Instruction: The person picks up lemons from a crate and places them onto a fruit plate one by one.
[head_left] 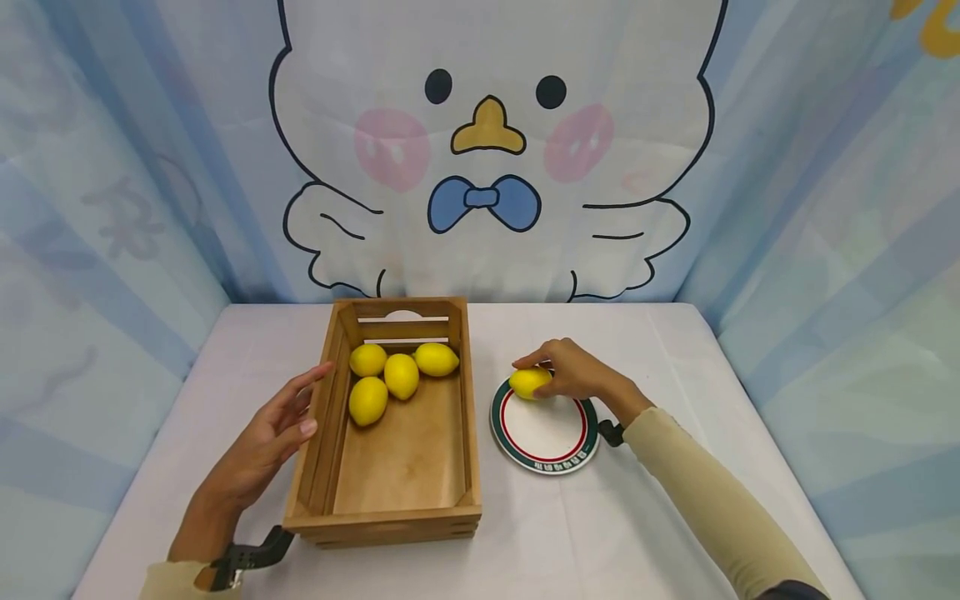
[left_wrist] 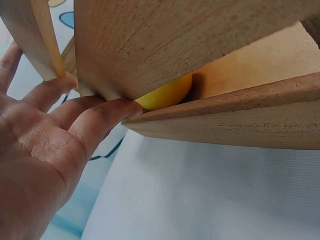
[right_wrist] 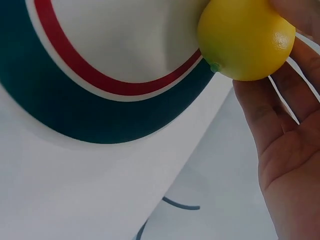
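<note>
Over the far left part of a round plate [head_left: 542, 429], white with a green rim and a red ring, my right hand [head_left: 581, 372] holds a yellow lemon [head_left: 529, 383] between thumb and fingers. The right wrist view shows that lemon [right_wrist: 245, 40] close up, its greenish tip pointing down. My left hand [head_left: 266, 437] touches the left side of a wooden crate [head_left: 382, 523] with extended fingers. In the left wrist view its fingers [left_wrist: 97, 117] lie against the slats. Inside the crate, several lemons [head_left: 402, 377] sit toward the far end, one partly visible between slats.
A white cloth covers the table [head_left: 637, 517]. Behind it hangs a curtain [head_left: 487, 250] printed with a cartoon figure, and blue-white curtains [head_left: 847, 250] flank both sides. The crate's slatted walls stand left of the plate, with a narrow strip of cloth between them.
</note>
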